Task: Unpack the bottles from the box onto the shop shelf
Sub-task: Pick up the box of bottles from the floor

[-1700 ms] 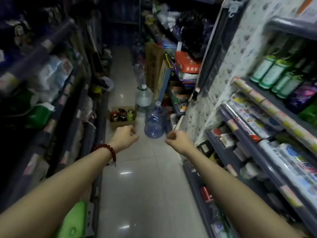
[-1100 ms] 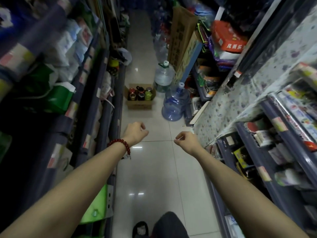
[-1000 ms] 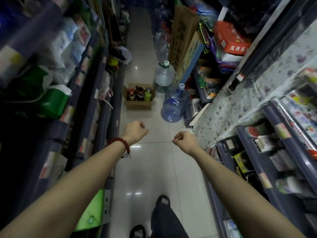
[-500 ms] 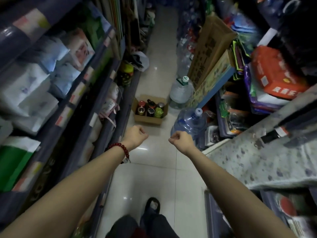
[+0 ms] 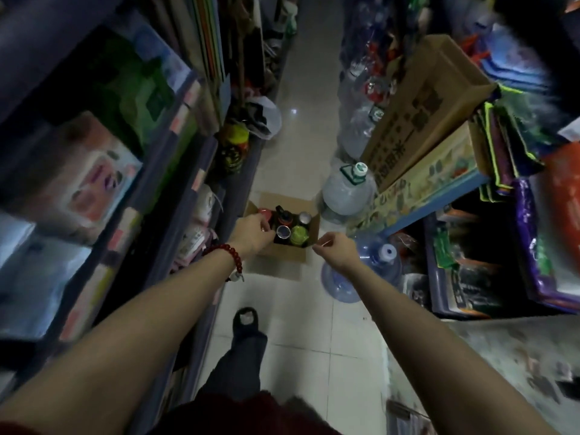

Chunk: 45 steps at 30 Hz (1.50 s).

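Observation:
An open cardboard box (image 5: 292,257) sits on the tiled aisle floor ahead of me. Several bottles stand upright in it, among them a green one (image 5: 298,235), a dark one with a red cap (image 5: 284,217) and a silver-lidded one (image 5: 304,218). My left hand (image 5: 251,235), with a red bead bracelet at the wrist, hovers in front of the box's left side, fingers curled, holding nothing. My right hand (image 5: 335,249) is loosely closed near the box's right front corner and is also without anything in it. Both hands appear above the box, not touching it.
Shop shelves (image 5: 175,171) packed with goods line the left. On the right stand a big clear water jug (image 5: 348,191), a blue water jug (image 5: 370,271) and leaning flat cartons (image 5: 420,111). My foot (image 5: 246,323) is on the tiles behind the box.
I have walked down the aisle towards the box. It was far ahead and now lies just beyond my hands. Both arms stay stretched forward with curled fingers.

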Motion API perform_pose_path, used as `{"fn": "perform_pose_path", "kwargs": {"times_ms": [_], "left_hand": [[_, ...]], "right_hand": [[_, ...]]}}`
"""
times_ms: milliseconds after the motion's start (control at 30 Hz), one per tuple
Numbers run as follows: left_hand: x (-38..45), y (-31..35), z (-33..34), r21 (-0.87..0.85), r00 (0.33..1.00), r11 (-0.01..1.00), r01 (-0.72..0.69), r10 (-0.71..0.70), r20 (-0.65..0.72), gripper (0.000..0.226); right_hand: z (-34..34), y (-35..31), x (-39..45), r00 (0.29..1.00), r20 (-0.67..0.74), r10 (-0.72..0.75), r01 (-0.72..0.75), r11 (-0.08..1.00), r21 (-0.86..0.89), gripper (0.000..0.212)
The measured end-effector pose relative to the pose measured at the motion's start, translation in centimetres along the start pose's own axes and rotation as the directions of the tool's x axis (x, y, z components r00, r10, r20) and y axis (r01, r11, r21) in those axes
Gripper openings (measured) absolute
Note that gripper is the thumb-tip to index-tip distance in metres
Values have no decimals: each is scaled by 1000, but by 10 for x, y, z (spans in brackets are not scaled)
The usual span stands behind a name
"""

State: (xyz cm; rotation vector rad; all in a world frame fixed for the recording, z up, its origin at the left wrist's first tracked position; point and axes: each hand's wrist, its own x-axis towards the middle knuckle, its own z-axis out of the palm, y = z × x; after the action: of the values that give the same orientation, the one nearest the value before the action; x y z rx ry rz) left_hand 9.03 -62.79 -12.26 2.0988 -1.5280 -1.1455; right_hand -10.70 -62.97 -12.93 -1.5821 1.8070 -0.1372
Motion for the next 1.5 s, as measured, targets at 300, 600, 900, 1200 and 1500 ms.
{"fn": "perform_pose_path", "kwargs": {"times_ms": [300,600,900,1200,1500], "left_hand": [[146,53,-21,41,994,999,-2,-2,105,22],[279,65,-11,-1,990,994,111,-110,85,17],[403,-4,32,8,969,973,233,-233,81,24],[481,-124,115,-21,977,980,200,-198,77,50],[498,-242,197,-218,956,931,292,-281,83,108]], "right_hand": [[-38,-24,122,994,-26,110,-106,988,117,26],[-58,-3,266,987,39,159,-162,978,133,24],[6,36,378,972,47,231,-236,958,164,42],[128,115,451,954,-61,293,-267,927,264,44],[233,213,487,904,-186,384,-311,891,331,87]]}}
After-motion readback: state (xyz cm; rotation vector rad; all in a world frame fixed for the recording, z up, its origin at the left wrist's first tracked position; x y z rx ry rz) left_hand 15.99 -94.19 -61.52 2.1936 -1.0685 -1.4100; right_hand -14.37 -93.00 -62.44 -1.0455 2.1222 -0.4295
